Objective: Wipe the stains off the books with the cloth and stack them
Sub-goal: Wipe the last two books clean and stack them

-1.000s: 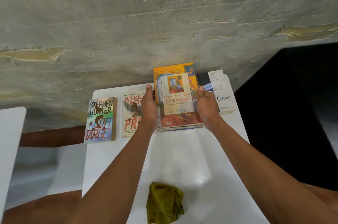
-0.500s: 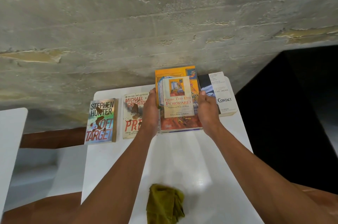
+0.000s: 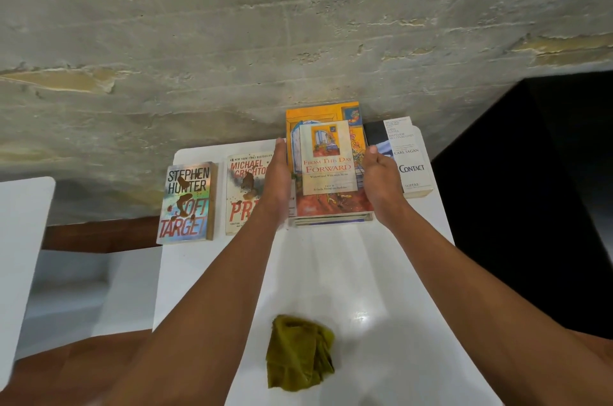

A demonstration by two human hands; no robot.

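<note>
An orange book, "From This Day Forward" (image 3: 328, 156), lies on top of a low stack of books (image 3: 331, 220) at the far side of the white table (image 3: 371, 273). My left hand (image 3: 277, 183) presses flat, fingers straight, against the stack's left side. My right hand (image 3: 381, 180) rests against its right side with loosely curled fingers. Left of the stack lie "Soft Target" (image 3: 187, 203) and a Michael Crichton paperback (image 3: 243, 193), both with brown stains. "Contact" (image 3: 411, 160) lies to the right. An olive cloth (image 3: 298, 352) sits crumpled near the front.
A rough concrete wall (image 3: 298, 40) rises right behind the books. Another white surface (image 3: 20, 239) stands to the left across a gap. A dark drop (image 3: 530, 206) borders the table's right edge.
Both hands stay at the sides of the stack. The left fingers have straightened along its edge, and the right hand has eased slightly off the cover to the side.
</note>
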